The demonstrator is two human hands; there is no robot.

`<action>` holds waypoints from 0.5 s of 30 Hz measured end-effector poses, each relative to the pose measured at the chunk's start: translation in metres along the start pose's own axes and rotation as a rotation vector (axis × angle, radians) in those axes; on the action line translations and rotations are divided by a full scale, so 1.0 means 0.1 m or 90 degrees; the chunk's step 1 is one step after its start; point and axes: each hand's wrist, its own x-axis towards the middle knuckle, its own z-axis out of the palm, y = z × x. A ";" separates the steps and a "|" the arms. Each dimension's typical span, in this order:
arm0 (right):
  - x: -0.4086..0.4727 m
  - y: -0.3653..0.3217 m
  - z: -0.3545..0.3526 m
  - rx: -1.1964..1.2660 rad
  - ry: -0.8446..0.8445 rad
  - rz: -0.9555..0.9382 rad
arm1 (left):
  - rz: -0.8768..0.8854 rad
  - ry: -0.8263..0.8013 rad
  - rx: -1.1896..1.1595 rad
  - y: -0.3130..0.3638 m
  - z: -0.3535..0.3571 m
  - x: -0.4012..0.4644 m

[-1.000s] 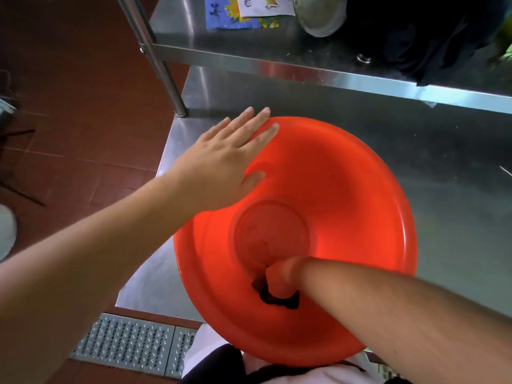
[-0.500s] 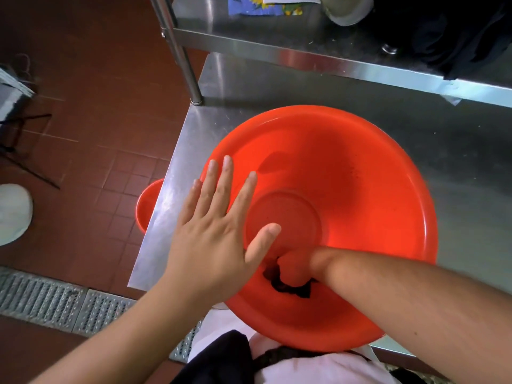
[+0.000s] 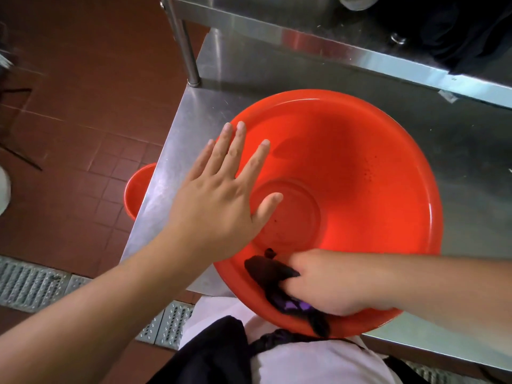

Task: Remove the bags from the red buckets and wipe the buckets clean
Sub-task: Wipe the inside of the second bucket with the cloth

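On the near corner of the steel worktop (image 3: 194,120), one big red bucket (image 3: 360,173) is standing upright with its round mouth facing up toward the camera and its near rim overhanging the worktop edge; being round, it is showing no long axis from this view. Small dark specks are dotting its inner wall on the right. A second red bucket (image 3: 137,187) is sitting lower down on the tiled floor (image 3: 83,106), just beside the worktop's left edge, with only part of its rim showing. That is making two buckets in view.

One left hand (image 3: 219,195) is lying flat with fingers spread wide and straight across the big bucket's left rim, holding nothing. One right hand (image 3: 327,284) is reaching inside the bucket at the near wall, its fingers curling around one dark cloth (image 3: 268,271) and pressing it against the red plastic; the cloth is trailing toward the near rim.

Above the worktop, one steel shelf (image 3: 304,31) is running across, carried by a post (image 3: 184,42) at the left.
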 end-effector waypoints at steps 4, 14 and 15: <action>-0.16 0.05 0.00 0.049 -0.006 -0.013 | 0.003 0.010 0.002 0.03 0.03 0.00; 1.13 0.45 0.05 -0.235 -0.145 0.102 | 0.012 0.013 0.005 0.05 0.06 -0.02; 1.19 0.46 0.04 -0.247 -0.165 0.096 | 0.013 0.015 0.004 0.04 0.06 -0.02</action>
